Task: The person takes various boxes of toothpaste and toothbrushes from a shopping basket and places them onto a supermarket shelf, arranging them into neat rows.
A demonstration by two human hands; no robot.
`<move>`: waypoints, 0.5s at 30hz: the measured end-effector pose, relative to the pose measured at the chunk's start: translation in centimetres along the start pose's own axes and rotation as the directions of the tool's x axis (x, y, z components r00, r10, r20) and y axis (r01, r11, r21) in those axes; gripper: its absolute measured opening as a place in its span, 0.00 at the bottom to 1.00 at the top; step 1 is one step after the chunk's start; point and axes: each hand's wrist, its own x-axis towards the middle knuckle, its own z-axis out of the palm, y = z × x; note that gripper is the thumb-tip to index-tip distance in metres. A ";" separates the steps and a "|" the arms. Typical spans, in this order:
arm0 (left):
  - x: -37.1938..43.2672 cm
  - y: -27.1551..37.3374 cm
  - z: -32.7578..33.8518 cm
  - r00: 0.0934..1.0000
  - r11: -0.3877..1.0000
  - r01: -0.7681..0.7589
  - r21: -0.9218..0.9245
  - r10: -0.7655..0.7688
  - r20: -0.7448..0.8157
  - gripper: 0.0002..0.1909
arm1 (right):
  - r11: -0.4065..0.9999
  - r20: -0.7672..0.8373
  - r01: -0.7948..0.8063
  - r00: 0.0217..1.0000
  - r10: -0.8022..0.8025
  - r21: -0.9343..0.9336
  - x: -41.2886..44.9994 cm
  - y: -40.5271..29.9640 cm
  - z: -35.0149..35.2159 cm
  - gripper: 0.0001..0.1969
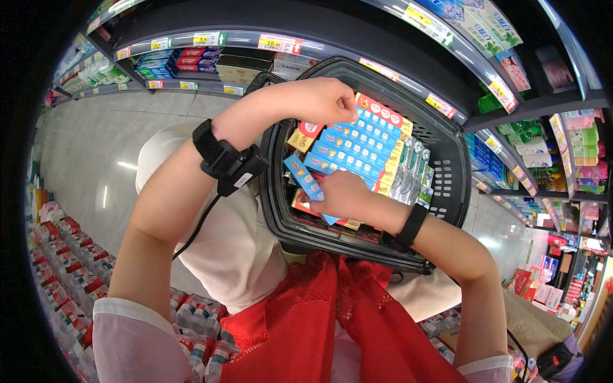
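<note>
A black plastic shopping basket (445, 234) sits before me on my lap, packed with small cartons. My right hand (346, 195) reaches into its near side and grips the end of a small blue carton (302, 174), tilted across the others. Beside it a row of blue cartons (352, 151) with yellow-and-red ends lies side by side. My left hand (328, 101) is over the far side, fingers curled, fingertips at the far end of that row; whether they pinch anything is hidden. A red-and-yellow carton (306, 135) lies at the basket's left.
Behind the basket runs a dark store shelf (191, 26) with price tags and boxed goods. More shelves (536, 143) stand on the right. Wrapped packs of bottles (72, 268) cover the floor at left. Grey tile floor (115, 143) shows between. Part of another person (541, 321) is at lower right.
</note>
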 end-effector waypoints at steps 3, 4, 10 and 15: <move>0.2 -0.1 0.2 1.000 0.999 0.009 -0.043 -0.009 0.007 0.14 | 0.999 0.055 -0.035 0.998 0.034 0.007 0.0 -0.3 -0.9 0.23; 0.2 -0.2 0.2 1.000 0.999 0.012 -0.044 -0.012 0.006 0.14 | 0.999 0.068 -0.049 0.997 0.048 0.009 0.0 -0.3 -1.2 0.23; 0.4 -0.3 0.2 1.000 1.000 0.013 -0.006 -0.013 0.009 0.15 | 0.995 -0.066 0.051 0.997 -0.046 0.080 0.7 0.1 -1.2 0.24; 0.6 -0.3 0.3 0.999 0.999 0.017 -0.041 -0.016 0.036 0.14 | 0.879 0.188 -0.164 0.978 0.087 0.447 0.9 -2.0 -4.1 0.27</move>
